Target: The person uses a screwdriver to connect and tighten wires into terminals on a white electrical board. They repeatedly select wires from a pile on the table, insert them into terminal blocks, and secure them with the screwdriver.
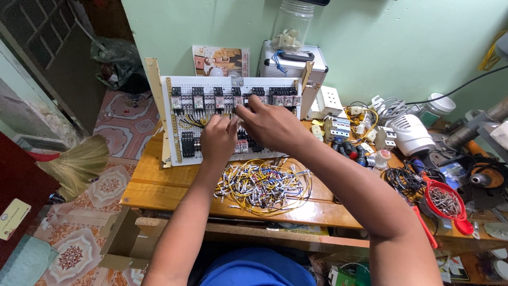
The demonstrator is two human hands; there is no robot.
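Note:
A white perforated panel [180,124] stands upright at the back of a wooden table [153,188]; rows of relays and black terminal blocks are mounted on it. My left hand [218,139] rests against the panel's middle, its fingers at the yellow wires under the relay row. My right hand [270,124] reaches across above it, fingertips pinched at a relay near the top middle. What the fingers grip is hidden. A loose heap of yellow and white wires [262,186] lies on the table just in front of the panel.
A metal case [296,63] with a glass jar [292,24] on top stands behind the panel. White switches, push buttons and cables crowd the right side. A red strainer with screws [445,202] sits at the right edge. A broom [76,161] leans at the left.

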